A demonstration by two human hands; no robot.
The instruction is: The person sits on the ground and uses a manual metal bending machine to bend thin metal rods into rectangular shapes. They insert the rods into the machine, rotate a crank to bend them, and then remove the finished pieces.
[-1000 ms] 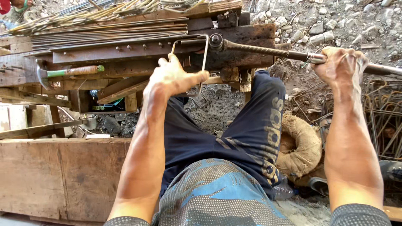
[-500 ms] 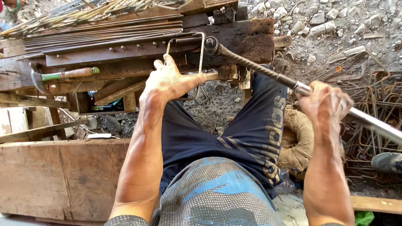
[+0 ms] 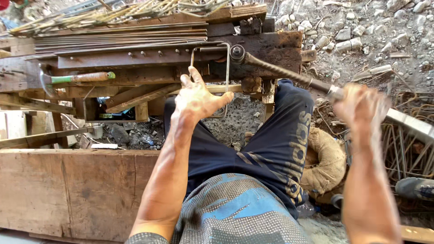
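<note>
A bent steel wire loop [image 3: 212, 77] hangs at the front edge of a rough wooden workbench [image 3: 135, 68], pinched by the left hand [image 3: 199, 97]. The right hand [image 3: 361, 106], motion-blurred, grips a long lever bar [image 3: 285, 72]. Gravel ground [image 3: 361, 36] lies beyond; the bar's far end is cut off.

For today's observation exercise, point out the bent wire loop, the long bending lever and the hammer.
bent wire loop [image 3: 226, 68]: head view, its right side.
bending lever [image 3: 275, 70]: head view, ribbed shaft.
hammer [image 3: 81, 77]: head view, wooden handle.
</note>
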